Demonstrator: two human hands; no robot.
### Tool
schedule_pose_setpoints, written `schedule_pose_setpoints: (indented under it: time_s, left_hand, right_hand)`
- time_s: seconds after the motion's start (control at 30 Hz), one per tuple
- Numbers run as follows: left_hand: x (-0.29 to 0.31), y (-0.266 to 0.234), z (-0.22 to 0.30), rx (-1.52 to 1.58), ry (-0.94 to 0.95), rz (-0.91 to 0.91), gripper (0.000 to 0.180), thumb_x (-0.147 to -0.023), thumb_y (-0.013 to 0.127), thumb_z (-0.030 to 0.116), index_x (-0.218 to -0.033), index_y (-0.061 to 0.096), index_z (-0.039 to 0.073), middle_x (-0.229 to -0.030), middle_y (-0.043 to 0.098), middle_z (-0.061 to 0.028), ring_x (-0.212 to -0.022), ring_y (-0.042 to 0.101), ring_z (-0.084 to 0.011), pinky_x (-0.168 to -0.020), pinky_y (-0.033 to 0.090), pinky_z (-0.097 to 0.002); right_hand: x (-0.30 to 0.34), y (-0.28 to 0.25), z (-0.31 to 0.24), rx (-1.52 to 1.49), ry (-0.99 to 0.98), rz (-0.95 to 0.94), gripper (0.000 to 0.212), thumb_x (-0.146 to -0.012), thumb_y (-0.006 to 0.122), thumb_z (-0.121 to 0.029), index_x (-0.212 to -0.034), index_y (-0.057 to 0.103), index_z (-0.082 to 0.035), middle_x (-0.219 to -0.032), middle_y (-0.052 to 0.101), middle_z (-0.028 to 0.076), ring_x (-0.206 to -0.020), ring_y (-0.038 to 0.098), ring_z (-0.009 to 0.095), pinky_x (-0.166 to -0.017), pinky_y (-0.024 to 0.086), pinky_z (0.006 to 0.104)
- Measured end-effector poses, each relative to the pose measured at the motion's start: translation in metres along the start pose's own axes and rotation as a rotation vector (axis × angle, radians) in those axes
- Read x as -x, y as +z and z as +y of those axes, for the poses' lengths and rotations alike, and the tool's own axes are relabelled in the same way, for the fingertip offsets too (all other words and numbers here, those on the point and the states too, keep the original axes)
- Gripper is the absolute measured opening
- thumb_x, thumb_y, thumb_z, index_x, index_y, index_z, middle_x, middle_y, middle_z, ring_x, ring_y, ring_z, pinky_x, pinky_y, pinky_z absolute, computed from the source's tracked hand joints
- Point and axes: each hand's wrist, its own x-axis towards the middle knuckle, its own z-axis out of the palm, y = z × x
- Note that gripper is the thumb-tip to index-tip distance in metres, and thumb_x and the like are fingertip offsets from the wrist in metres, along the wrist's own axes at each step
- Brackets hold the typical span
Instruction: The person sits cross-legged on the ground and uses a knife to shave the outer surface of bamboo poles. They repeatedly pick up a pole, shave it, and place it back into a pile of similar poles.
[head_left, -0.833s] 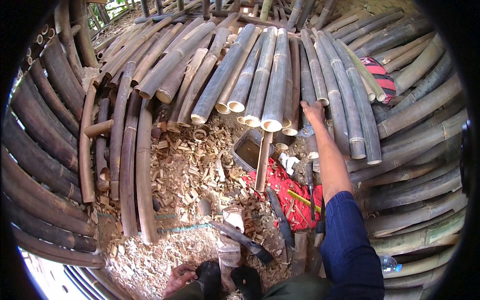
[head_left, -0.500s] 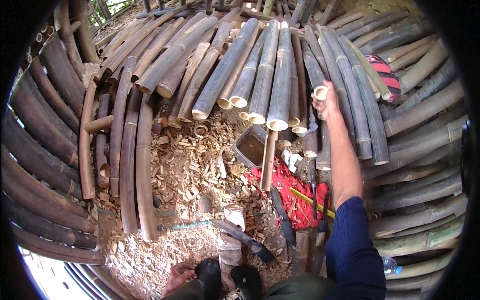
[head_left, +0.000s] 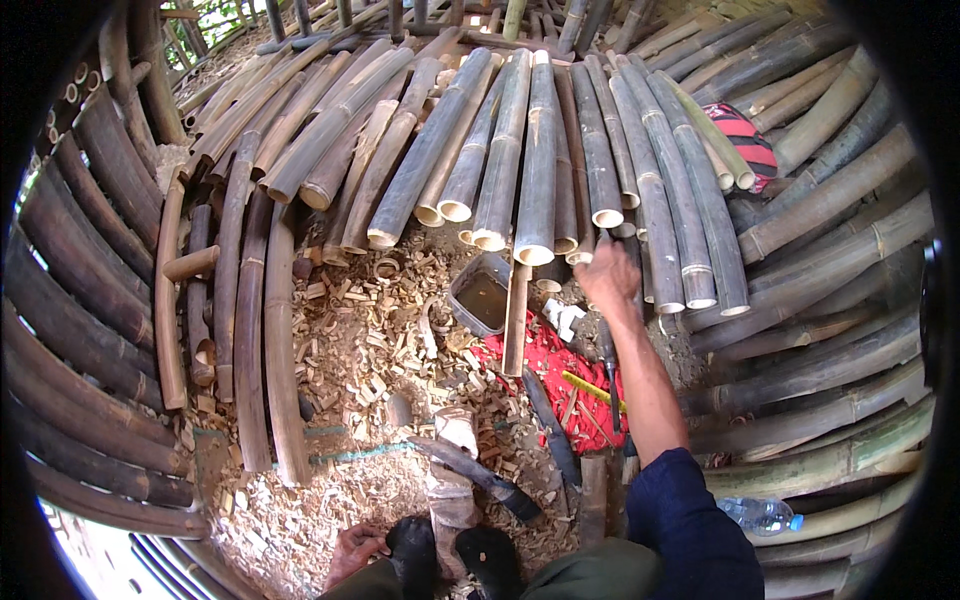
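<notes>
My right hand [head_left: 609,278] is just below the cut ends of the bamboo poles. Its fingers are bent around something dark whose short tip [head_left: 604,237] shows above them; what it is I cannot make out. Right above the hand lies the hollow end of a grey bamboo pole [head_left: 603,190], among other poles side by side. My left hand [head_left: 355,550] rests low by my leg next to a dark shoe [head_left: 412,550], fingers curled, with nothing seen in them.
A plastic tub of murky water [head_left: 481,293], a red cloth [head_left: 590,375] and a yellow strip [head_left: 592,388] lie in front. Dark-handled tools [head_left: 552,425] and a wooden block [head_left: 456,495] are nearer me. Wood chips [head_left: 370,330] cover the ground. A water bottle [head_left: 762,516] lies right.
My right hand has let go of the bamboo pole, which now lies down among the others. The hand has moved nearer and down, below the pole ends. My left hand stays put.
</notes>
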Motion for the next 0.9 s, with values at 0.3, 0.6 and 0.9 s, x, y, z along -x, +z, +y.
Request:
schedule_pose_setpoints:
  time_s: [0.3, 0.6, 0.9]
  left_hand:
    - [0.001, 0.004, 0.003, -0.07, 0.054, 0.013, 0.021, -0.092, 0.07, 0.009, -0.102, 0.069, -0.009, -0.084, 0.077, -0.0169, -0.077, 0.075, -0.0216, -0.074, 0.062, -0.0332]
    - [0.007, 0.008, -0.001, -0.012, 0.094, 0.042, 0.019, -0.091, 0.069, 0.01, -0.099, 0.07, -0.008, -0.081, 0.076, -0.0142, -0.075, 0.074, -0.0186, -0.072, 0.058, -0.0307]
    - [0.002, 0.011, 0.001, 0.04, 0.076, 0.042, 0.021, -0.092, 0.072, 0.011, -0.101, 0.07, -0.007, -0.079, 0.075, -0.0138, -0.071, 0.071, -0.0178, -0.07, 0.057, -0.03]
  right_hand:
    - [-0.023, 0.034, 0.029, -0.188, 0.033, 0.017, 0.026, -0.097, 0.062, -0.019, -0.111, 0.06, 0.003, -0.1, 0.075, 0.031, -0.094, 0.076, 0.047, -0.082, 0.062, 0.0561]
    - [-0.059, -0.024, 0.009, -1.461, 0.137, 0.015, 0.027, -0.105, 0.052, -0.024, -0.097, 0.061, -0.001, -0.076, 0.067, 0.009, -0.062, 0.066, 0.021, -0.051, 0.052, 0.0392]
    - [-0.067, -0.075, 0.07, -0.785, 0.107, 0.179, 0.026, -0.098, 0.062, -0.024, -0.104, 0.07, 0.0, -0.087, 0.073, 0.016, -0.076, 0.071, 0.028, -0.071, 0.057, 0.0429]
